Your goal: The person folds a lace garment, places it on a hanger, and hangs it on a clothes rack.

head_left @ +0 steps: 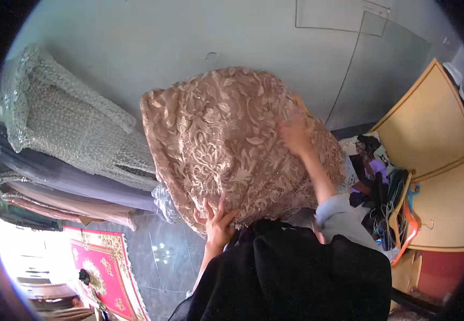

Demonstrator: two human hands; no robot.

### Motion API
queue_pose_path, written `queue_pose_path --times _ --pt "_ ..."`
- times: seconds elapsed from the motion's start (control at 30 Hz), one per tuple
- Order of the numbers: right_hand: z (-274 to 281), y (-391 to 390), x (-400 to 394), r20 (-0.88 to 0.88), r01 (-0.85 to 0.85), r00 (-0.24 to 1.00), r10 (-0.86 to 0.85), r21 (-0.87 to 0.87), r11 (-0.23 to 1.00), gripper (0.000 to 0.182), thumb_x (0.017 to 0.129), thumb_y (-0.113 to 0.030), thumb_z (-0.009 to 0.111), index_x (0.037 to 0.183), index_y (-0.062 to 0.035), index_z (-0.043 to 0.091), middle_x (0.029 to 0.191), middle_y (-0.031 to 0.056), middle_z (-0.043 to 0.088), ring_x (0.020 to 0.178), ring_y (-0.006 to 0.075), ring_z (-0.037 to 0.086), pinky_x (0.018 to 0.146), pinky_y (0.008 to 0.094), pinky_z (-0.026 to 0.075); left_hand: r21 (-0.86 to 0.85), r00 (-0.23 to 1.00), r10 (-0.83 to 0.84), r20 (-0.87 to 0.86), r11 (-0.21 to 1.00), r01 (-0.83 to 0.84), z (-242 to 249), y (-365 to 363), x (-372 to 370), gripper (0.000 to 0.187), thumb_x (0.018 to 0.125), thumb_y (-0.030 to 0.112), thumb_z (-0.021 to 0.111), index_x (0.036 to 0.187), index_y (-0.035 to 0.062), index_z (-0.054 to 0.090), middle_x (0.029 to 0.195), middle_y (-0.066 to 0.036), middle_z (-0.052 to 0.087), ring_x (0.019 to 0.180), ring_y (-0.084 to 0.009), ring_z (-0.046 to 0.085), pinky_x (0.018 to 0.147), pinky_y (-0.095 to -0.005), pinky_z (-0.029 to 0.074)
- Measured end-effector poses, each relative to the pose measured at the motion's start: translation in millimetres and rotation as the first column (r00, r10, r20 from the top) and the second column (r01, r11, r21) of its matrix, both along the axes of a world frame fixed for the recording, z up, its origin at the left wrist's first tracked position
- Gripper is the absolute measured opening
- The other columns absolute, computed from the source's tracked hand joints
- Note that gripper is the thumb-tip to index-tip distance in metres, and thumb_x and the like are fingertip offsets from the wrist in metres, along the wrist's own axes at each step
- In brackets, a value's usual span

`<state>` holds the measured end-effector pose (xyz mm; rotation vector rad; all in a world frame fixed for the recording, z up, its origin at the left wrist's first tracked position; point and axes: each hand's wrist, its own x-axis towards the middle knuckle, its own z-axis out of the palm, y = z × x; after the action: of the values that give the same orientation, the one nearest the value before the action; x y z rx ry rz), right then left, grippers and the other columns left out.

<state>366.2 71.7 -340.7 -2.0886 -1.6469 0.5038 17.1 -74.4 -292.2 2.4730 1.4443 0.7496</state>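
A rose-brown embroidered fabric piece (210,144), covered in pale leaf and scroll patterns, spreads out in front of me in the head view. My left hand (220,220) lies on its lower edge with the fingers spread. Over its right part is my right hand (296,134), smeared by motion, so I cannot tell how its fingers are set. A bit of something yellow (303,105) shows at the fabric's upper right edge, beside my right hand. Whatever lies under the fabric is hidden.
On the left hang a silver beaded garment (82,125) and several other garments. Hangers, including an orange one (412,227), and piled cloth sit right, beside wooden panels (430,128). A glass sheet (381,64) leans on the wall. A red rug (103,267) covers floor at lower left.
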Motion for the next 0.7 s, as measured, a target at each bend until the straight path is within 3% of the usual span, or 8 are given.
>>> queue_pose_path --times 0.13,0.2,0.33,0.37,0.4,0.53,0.67,0.7 --pt "28 12 -2 0.29 0.319 0.802 -0.522 0.531 0.785 0.024 0.09 -0.015 0.049 0.112 -0.0137 0.059 0.136 0.0238 0.029 0.123 0.0382 0.031 0.091 0.0677 0.025 -0.046 0.999 0.044 0.012 0.998 -0.044 -6 -8 8 0.042 0.047 0.007 0.067 0.085 0.0243 0.072 0.14 0.001 0.041 0.136 -0.0375 0.017 0.102 -0.0574 0.001" --pt "116 -1 -64 -0.017 0.084 0.996 -0.083 0.036 0.996 0.031 0.086 -0.014 0.053 0.117 -0.0167 0.054 0.114 0.0184 0.042 0.116 0.0291 0.037 0.085 0.0648 0.027 -0.079 0.998 0.066 0.018 0.995 -0.064 -5 -7 12 0.039 0.047 0.007 0.067 0.083 0.0218 0.072 0.141 -0.001 0.04 0.137 -0.0373 0.016 0.102 -0.0573 0.002" --pt "59 -15 -89 0.328 -0.788 0.608 0.723 0.135 0.601 0.051 0.089 -0.035 0.05 0.137 -0.0404 0.032 0.145 0.0038 0.031 0.133 0.021 0.025 0.104 0.0644 -0.002 -0.193 0.998 0.053 -0.029 0.98 -0.057 21 -1 14 0.04 0.047 0.008 0.067 0.084 0.0214 0.072 0.143 0.0 0.037 0.137 -0.0371 0.014 0.102 -0.0575 0.001" --pt "30 23 -65 0.464 -0.622 0.744 0.481 0.221 0.751 0.05 0.091 -0.038 0.048 0.138 -0.0328 0.033 0.143 0.0094 0.034 0.134 0.0218 0.024 0.104 0.0637 0.004 -0.2 0.999 0.022 -0.045 0.979 -0.031 25 1 13 0.041 0.047 0.009 0.067 0.085 0.0216 0.071 0.142 0.0 0.037 0.137 -0.0369 0.013 0.102 -0.0576 0.001" --pt "69 36 -49 -0.341 -0.025 0.935 0.094 0.203 0.979 0.041 0.093 -0.034 0.046 0.133 -0.0221 0.044 0.142 0.014 0.034 0.137 0.0282 0.018 0.103 0.0644 0.012 -0.204 0.998 -0.008 -0.057 0.979 -0.003 28 3 11 0.042 0.047 0.009 0.067 0.087 0.0218 0.071 0.142 0.0 0.038 0.138 -0.0368 0.013 0.102 -0.0577 0.001" --pt "72 95 12 0.005 0.372 0.922 -0.388 0.275 0.887 0.026 0.093 -0.023 0.049 0.113 -0.0138 0.06 0.143 0.0212 0.027 0.136 0.0411 0.012 0.098 0.0675 0.017 -0.317 0.991 -0.061 -0.115 0.948 0.021 37 5 10 0.041 0.048 0.014 0.069 0.089 0.0223 0.07 0.146 0.002 0.032 0.138 -0.0353 0.011 0.103 -0.0589 0.001" --pt "84 41 -54 0.044 -0.36 0.904 0.425 0.614 0.702 0.035 0.087 -0.038 0.054 0.117 -0.0219 0.059 0.145 0.0213 0.023 0.133 0.0354 0.026 0.104 0.0626 0.006 -0.396 0.996 0.0 -0.088 0.918 -0.035 44 8 19 0.041 0.047 0.015 0.072 0.088 0.0216 0.071 0.148 0.001 0.027 0.139 -0.0353 0.008 0.102 -0.0604 0.001" --pt "82 36 -48 0.543 -0.81 0.586 0.601 0.415 0.415 0.046 0.085 -0.042 0.056 0.124 -0.0185 0.054 0.142 0.0193 0.032 0.132 0.0289 0.03 0.105 0.0602 0.004 -0.443 0.992 -0.006 -0.129 0.895 -0.052 49 11 22 0.04 0.047 0.015 0.072 0.087 0.0214 0.072 0.149 0.0 0.025 0.139 -0.036 0.007 0.102 -0.0615 0.002"
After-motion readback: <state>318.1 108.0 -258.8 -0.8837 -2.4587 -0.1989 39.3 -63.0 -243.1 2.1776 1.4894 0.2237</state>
